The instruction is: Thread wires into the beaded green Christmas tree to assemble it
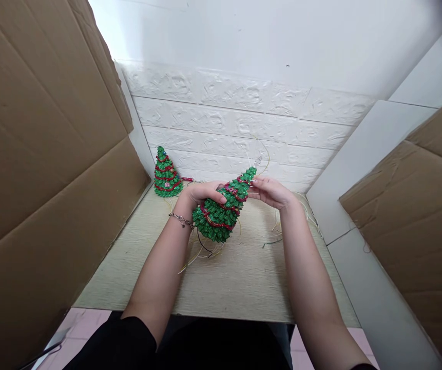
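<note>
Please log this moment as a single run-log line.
left hand: holds beaded tree, tilted | right hand: fingers at its tip | second tree: upright, far left on table

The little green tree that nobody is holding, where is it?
In the head view, the small standing tree sits at the table's far left corner, against the white wall, left of the left hand.

The little tree (221, 210) in the hands is shiny green with red rings around it, the other tree (166, 174) at the back is green and red too, the bench (239, 277) is pale tan, the wall (244, 113) is white with a brick pattern, and the cardboard (43, 154) is brown.
</note>
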Demonstrator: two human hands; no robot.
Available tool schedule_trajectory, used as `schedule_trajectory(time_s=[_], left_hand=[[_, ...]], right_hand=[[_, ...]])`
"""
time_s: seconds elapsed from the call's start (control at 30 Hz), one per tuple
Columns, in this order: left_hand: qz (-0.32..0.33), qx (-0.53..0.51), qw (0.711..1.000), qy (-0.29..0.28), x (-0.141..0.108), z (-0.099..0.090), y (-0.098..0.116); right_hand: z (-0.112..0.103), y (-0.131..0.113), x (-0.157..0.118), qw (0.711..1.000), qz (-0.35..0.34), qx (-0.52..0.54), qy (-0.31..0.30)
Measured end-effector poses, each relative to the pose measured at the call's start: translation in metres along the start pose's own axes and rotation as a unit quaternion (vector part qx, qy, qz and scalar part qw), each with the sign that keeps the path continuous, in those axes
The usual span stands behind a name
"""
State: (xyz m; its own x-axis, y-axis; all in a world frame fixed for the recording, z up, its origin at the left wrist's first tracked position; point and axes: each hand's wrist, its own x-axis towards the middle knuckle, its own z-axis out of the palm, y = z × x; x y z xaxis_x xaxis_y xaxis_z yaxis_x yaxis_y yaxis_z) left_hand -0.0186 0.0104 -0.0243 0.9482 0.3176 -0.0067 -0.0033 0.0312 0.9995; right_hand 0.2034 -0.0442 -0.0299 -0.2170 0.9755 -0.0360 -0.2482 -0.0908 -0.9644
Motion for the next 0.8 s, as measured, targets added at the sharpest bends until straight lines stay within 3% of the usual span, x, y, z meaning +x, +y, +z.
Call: schedule_trajectory(time_s=[0.13,0.27,0.37,0.6,0.7,0.8], left_hand=[[0.001,-0.003,1.0,0.003,0.0,0.0,0.0],[0.001,-0.003,1.0,0.006,0.0,0.0,-0.001],[0.006,-0.003,1.0,0.01,0.001,0.0,0.0],[0.004,-0.009,1.0,0.003,0.001,0.002,-0.001],[0.001,-0.013,1.0,-0.003,0.0,0.002,-0.001],[-0.003,-0.014,1.0,-0.008,0.001,0.002,-0.001]], right_hand=[[-0.002,0.002,-0.002,0.996,0.006,-0.033,-0.08],[-0.001,0.004,-0.002,0.993,-0.009,-0.015,-0.115],[0.002,0.006,0.002,0.996,-0.016,0.003,-0.083],[0.011,0.0,0.005,0.994,-0.045,0.052,0.084],[0.01,-0.002,0.002,0.994,-0.037,0.051,0.092],[0.008,0.001,0.001,0.998,-0.022,0.028,0.054]])
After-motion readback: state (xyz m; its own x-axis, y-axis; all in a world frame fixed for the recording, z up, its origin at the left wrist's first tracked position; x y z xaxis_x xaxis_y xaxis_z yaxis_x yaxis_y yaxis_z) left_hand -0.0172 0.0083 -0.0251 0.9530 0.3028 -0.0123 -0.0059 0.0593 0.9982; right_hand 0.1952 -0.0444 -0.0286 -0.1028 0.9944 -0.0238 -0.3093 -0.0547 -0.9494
